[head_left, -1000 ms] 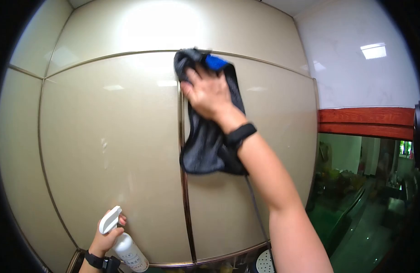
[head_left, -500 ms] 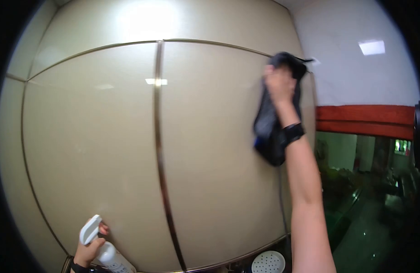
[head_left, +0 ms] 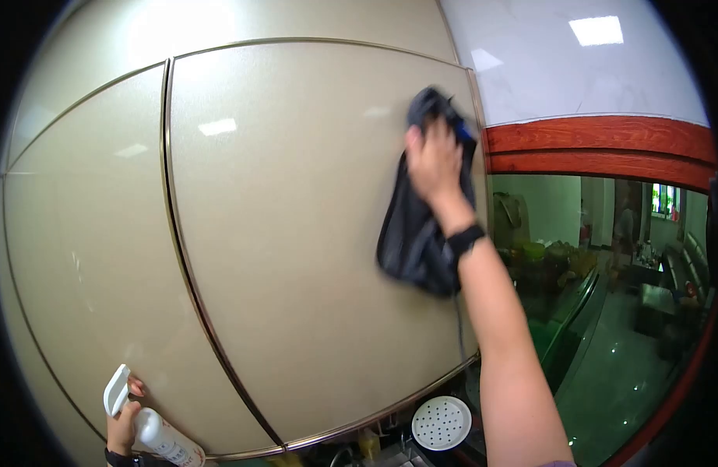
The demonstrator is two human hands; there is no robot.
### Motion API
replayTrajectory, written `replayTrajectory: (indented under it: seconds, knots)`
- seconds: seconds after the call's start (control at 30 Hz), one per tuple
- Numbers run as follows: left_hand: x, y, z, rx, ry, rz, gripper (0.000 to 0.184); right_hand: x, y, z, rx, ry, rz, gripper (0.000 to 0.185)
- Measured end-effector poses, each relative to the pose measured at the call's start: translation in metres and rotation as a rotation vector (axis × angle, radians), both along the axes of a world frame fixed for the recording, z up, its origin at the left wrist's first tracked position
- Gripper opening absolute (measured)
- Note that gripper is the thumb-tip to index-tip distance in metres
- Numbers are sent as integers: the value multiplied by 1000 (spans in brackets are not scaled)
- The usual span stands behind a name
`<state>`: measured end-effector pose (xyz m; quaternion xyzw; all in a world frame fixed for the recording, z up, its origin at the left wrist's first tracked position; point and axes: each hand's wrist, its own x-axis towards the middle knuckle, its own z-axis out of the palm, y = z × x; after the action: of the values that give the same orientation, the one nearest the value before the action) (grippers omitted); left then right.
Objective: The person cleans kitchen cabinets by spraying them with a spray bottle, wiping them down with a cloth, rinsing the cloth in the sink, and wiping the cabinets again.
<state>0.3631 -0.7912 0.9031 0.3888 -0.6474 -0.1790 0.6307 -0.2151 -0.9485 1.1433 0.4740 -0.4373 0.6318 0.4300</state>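
My right hand (head_left: 437,159) presses a dark cloth (head_left: 421,226) against the right part of a glossy beige cabinet panel (head_left: 297,233), near its right edge. The cloth hangs below the palm, slightly blurred, with a bit of blue beside the fingers. Low at the left, my left hand (head_left: 124,420) grips a white spray bottle (head_left: 168,440) round its neck, with the white trigger head (head_left: 117,389) tilted up. Faint whitish streaks show on the left panel (head_left: 86,288) above the bottle.
A round white perforated disc (head_left: 441,423) lies below the panels, beside a dark metal area. To the right are a red wooden frame (head_left: 593,144), a pale wall (head_left: 561,78) and glass with a room behind it. A cord hangs below the cloth.
The right hand and cloth have gone from the middle seam to the right side of the panel. The view has turned right, and the left hand still holds the bottle.
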Motion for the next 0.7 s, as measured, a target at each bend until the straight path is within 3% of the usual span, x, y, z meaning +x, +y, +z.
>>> replayTrajectory:
  seconds: [0.07, 0.17, 0.27, 0.33, 0.37, 0.4, 0.43, 0.47, 0.5, 0.57, 0.6, 0.67, 0.7]
  knots:
    - [0, 2, 0, 16, 4, -3, 23, -37, -18, 41, -92, -2, -22, 63]
    - [1, 2, 1, 11, 2, 6, 24, -29, -36, 15, -84, 57, -59, 52]
    - [6, 0, 3, 31, -40, -59, 26, 54, -7, -115, -81, 306, -41, 43]
    - [9, 1, 8, 38, -71, -68, 26, 122, 24, -217, 177, 329, 33, 43]
    - [13, 0, 8, 42, -112, -81, 26, 146, 22, -276, 341, 267, 253, 44]
    - [13, -1, 6, 44, -68, -87, 25, 158, 36, -315, 360, 400, 238, 51]
    - [10, -1, 3, 49, -67, -96, 25, 158, 40, -351, 359, 267, 588, 63]
    - [8, -3, 2, 47, -19, -128, 26, 156, 49, -372, 548, 404, 493, 71]
    - [9, -5, 2, 42, 27, -158, 28, 152, 47, -381, 500, 446, 525, 72]
    - [15, -7, 0, 49, 6, -169, 30, 138, 39, -330, 519, 469, 652, 70]
    - [17, -8, -1, 52, -8, -148, 32, 123, 12, -314, 445, 450, 587, 62]
    - [18, -3, 4, 87, -85, -125, 35, 108, 33, -202, 146, 397, -111, 49]
    - [17, 1, 7, 105, -84, -128, 35, 93, 27, -149, 289, 223, 84, 48]
